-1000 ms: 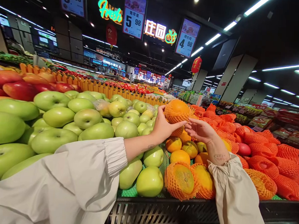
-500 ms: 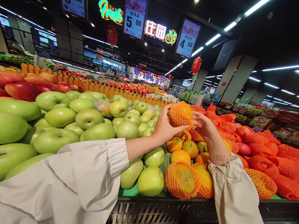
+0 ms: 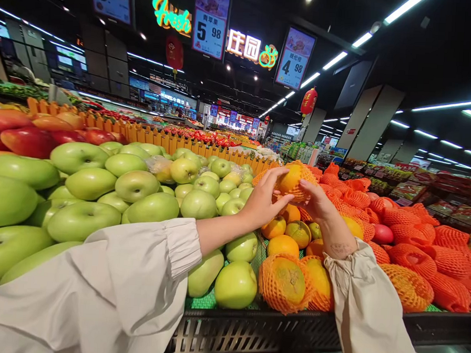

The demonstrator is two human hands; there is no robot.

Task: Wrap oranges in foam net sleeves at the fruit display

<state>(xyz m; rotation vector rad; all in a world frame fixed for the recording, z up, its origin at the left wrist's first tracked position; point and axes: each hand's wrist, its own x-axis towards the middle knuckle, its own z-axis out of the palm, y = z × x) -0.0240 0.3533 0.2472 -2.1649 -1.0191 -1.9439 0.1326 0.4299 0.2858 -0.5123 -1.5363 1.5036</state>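
Both hands are around an orange (image 3: 291,179) wrapped in an orange foam net, held just above the fruit pile. Bare peel shows on the side facing me, while foam net (image 3: 307,174) covers its right side. My left hand (image 3: 264,197) grips it from the left, fingertips on the upper peel and thumb below. My right hand (image 3: 318,200) closes on it from the right; some of its fingers are hidden behind the fruit. More foam net shows left of my left fingers; I cannot tell if it belongs to the same orange.
Green apples (image 3: 83,221) fill the display on the left. Loose oranges (image 3: 283,246) and a netted orange (image 3: 289,280) lie below my hands. Red-netted fruit (image 3: 415,259) is piled on the right. A black slatted rim (image 3: 231,331) runs along the front, and price signs (image 3: 210,22) hang overhead.
The orange has turned between my hands, and bare peel now faces me where net was. My left fingers have moved across its front, and my right hand has shifted slightly left.
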